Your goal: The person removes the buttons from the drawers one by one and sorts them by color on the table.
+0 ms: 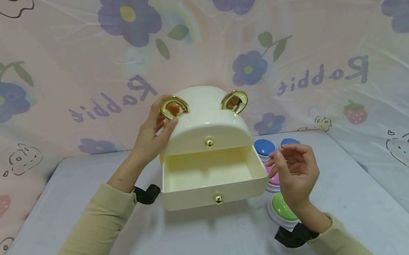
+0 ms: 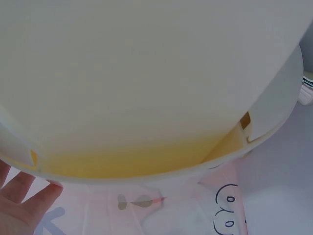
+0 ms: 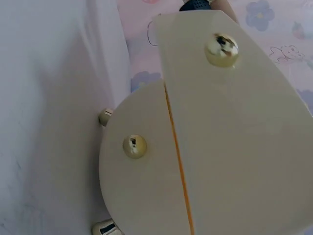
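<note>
Hands first: the left hand [image 1: 152, 134] is up on the cream storage box [image 1: 205, 119], fingers laid fairly straight against its rounded top beside the left gold ear [image 1: 174, 107], steadying it rather than clutching. Over on the other side, the right hand [image 1: 296, 172] hovers free at the right front corner of the pulled-out bottom drawer [image 1: 210, 181], fingers loosely curled, holding nothing and touching nothing that can be seen.

That drawer is the thing to watch. It juts from the box toward the person, its long side running left to right, gold knob [image 1: 218, 198] dead centre on the front panel, and its inside shows bare. It lies just left of the right hand, and that hand is clearly the nearer one to both drawer and knob.

Beneath the right hand, on the grey tabletop [image 1: 209, 243], sits a cluster of round buttons: a green one [image 1: 283, 208] nearest the wrist, a blue one [image 1: 264, 147] farther back, touching distance from the drawer's right side. The upper drawer stays pushed in, its own knob [image 1: 209, 143] showing above. The right wrist view shows both knobs and panels up close.
</note>
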Available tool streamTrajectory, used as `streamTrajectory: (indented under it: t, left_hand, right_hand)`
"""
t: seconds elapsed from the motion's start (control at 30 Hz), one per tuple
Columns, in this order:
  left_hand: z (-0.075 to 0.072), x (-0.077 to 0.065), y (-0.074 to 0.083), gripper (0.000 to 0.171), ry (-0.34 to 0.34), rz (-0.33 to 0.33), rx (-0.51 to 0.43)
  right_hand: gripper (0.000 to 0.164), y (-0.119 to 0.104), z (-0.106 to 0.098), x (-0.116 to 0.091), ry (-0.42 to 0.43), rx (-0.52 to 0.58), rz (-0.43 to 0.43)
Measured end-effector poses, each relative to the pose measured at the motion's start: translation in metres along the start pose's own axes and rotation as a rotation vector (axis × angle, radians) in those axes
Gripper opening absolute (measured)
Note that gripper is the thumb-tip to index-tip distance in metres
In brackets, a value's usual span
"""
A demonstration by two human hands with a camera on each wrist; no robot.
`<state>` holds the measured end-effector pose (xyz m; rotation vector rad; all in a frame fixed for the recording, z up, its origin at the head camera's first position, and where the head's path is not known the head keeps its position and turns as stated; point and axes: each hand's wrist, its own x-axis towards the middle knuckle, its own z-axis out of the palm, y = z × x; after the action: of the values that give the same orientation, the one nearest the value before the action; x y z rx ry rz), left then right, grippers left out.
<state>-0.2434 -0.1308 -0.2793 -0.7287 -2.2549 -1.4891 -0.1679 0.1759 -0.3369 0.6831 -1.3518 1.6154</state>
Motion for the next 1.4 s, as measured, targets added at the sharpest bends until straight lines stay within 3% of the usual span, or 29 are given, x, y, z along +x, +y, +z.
streamTrajectory:
  t: [0.2,0.37,0.87,1.07,1.4]
  left_hand:
    - [0.0,0.0,0.002,0.057,-0.004,-0.003,-0.001]
    - [0.0,0.0,0.003,0.057,-0.004,-0.008,0.004]
    - [0.0,0.001,0.0,0.057,-0.006,-0.011,-0.013]
    - [0.0,0.0,0.0,0.056,-0.001,-0.008,-0.011]
    - [0.0,0.0,0.001,0.056,-0.001,-0.014,-0.01]
  right_hand:
    - [0.019,-0.003,0.009,-0.01,-0.055,0.079,-0.081]
    - [0.02,-0.003,0.014,-0.022,-0.149,0.095,-0.123]
    - [0.033,0.0,0.021,-0.054,-0.348,-0.006,-0.089]
    - [0.031,0.002,0.025,-0.066,-0.409,-0.013,-0.066]
    - [0.026,0.011,0.025,-0.08,-0.584,-0.048,-0.045]
